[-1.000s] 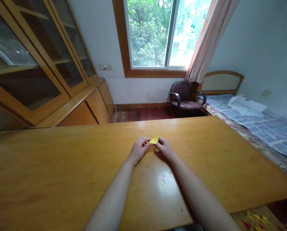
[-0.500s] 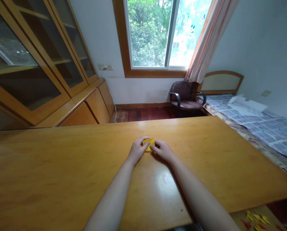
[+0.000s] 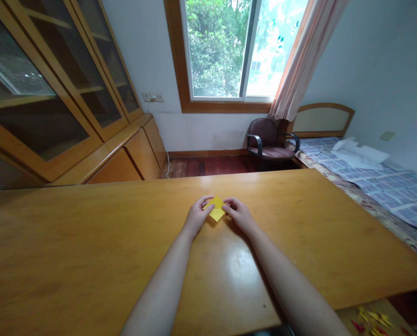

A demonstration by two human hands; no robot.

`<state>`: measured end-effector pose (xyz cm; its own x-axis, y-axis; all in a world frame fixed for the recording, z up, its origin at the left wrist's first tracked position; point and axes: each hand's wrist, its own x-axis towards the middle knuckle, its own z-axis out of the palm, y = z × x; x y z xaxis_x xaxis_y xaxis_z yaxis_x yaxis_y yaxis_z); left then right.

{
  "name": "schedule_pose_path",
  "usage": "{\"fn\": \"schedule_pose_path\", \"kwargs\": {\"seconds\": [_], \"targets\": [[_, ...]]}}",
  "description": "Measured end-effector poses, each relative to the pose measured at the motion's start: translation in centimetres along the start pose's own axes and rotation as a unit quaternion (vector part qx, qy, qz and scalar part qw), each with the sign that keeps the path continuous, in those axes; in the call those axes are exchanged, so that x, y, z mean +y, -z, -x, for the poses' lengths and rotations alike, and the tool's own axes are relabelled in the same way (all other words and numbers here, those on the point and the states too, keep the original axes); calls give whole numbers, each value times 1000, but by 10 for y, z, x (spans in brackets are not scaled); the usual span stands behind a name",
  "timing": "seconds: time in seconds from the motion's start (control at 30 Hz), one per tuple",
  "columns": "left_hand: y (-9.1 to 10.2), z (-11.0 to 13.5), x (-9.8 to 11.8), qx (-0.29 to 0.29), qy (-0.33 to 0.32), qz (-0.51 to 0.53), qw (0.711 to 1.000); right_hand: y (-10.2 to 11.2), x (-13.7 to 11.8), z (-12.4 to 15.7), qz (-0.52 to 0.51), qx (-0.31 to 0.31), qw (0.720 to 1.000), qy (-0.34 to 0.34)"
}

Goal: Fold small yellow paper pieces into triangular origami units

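A small yellow square of paper (image 3: 217, 212) is held just over the wooden table (image 3: 107, 252), one corner pointing toward me. Creases run across its middle. My left hand (image 3: 198, 214) pinches its left corner, thumb on top and fingers behind. On the opposite corner my right hand (image 3: 238, 212) has a like pinch between thumb and fingers. Parts of both side corners are hidden by the fingers.
Several yellow and red folded paper pieces (image 3: 372, 322) lie on a lower surface at the bottom right. Beyond the table stand a maroon armchair (image 3: 266, 137) and a bed (image 3: 379, 182). Glass-doored cabinets (image 3: 100, 93) line the left side.
The yellow paper has turned and opened out from a folded-looking shape to a flat diamond. My hands have shifted slightly apart to its side corners.
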<state>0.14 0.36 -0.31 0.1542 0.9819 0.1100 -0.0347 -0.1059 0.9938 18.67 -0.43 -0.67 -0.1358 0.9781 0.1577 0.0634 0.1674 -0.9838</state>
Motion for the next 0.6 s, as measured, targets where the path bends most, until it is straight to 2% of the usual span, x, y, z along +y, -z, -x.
{"fn": "schedule_pose_path", "kwargs": {"seconds": [0.17, 0.37, 0.6], "targets": [[0, 0, 0, -1, 10, 65, 998, 1, 2, 0, -10, -7, 999, 32], [-1, -1, 4, 19, 17, 62, 998, 6, -7, 3, 90, -37, 991, 87], [0, 0, 3, 10, 25, 70, 997, 2, -9, 4, 116, -52, 986, 109]]}}
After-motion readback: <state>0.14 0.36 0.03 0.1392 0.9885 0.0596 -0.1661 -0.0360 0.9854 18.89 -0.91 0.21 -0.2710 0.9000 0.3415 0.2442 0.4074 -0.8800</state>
